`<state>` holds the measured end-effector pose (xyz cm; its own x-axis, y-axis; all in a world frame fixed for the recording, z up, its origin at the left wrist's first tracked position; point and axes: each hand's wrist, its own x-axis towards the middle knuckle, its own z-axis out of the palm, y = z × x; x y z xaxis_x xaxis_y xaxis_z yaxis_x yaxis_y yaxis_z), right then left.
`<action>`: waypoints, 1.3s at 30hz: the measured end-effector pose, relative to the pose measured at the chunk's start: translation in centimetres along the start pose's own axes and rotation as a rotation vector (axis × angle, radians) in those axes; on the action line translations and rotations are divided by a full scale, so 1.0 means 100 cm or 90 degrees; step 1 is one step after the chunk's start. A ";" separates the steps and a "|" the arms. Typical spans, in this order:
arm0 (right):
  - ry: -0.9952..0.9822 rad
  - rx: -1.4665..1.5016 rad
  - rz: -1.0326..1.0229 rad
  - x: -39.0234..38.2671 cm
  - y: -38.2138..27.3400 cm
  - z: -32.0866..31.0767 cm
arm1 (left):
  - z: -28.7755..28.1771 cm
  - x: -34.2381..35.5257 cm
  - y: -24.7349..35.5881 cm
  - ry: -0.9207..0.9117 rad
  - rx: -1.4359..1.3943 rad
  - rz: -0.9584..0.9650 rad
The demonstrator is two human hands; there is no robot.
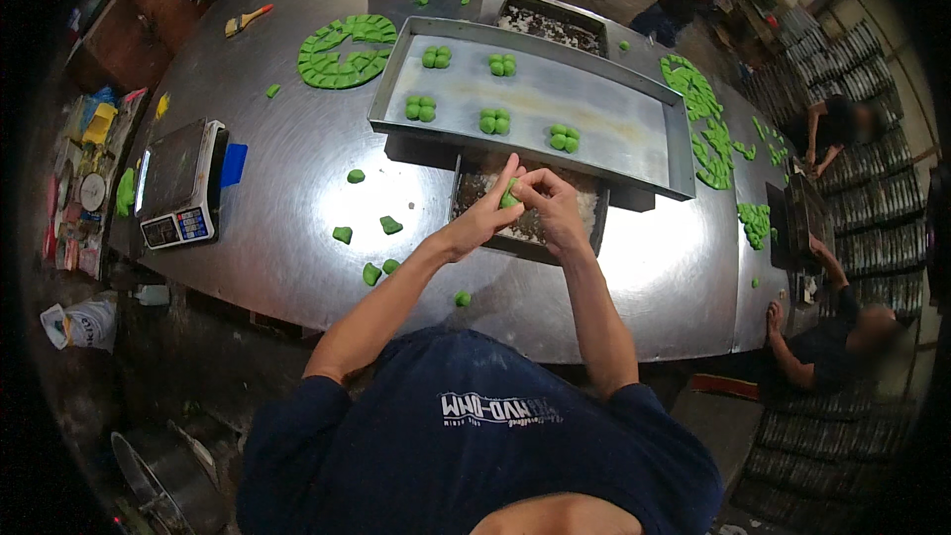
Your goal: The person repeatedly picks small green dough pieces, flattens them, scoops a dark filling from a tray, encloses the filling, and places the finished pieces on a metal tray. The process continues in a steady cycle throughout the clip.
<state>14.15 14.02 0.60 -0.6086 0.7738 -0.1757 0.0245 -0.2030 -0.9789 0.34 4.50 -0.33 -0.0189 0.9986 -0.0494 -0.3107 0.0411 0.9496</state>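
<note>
A broad steel table [297, 188] reflects overhead light, with stacked metal trays [872, 228] lining the dim room.

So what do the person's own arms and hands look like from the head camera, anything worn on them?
Both forearms are bare, coming up from the lower edge. The left hand and right hand wear no gloves, and no rings, watch or bands show. Short dark navy sleeves of a T-shirt with white lettering cover the upper arms.
</note>
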 end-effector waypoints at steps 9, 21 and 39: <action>0.092 -0.310 -0.398 -0.059 0.009 0.061 | -0.001 -0.044 -0.005 0.228 0.072 0.156; -0.001 -0.196 -0.049 -0.052 0.036 0.063 | -0.003 -0.096 -0.035 0.143 0.157 -0.010; -0.147 -0.570 -0.002 -0.097 0.217 0.044 | -0.125 -0.247 -0.111 0.553 -0.046 -0.188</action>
<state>17.11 -0.51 -18.52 -0.7503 0.6150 -0.2424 0.5683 0.4127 -0.7118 -7.66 -21.08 -13.55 -0.6270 0.5710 -0.5300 -0.4745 0.2597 0.8411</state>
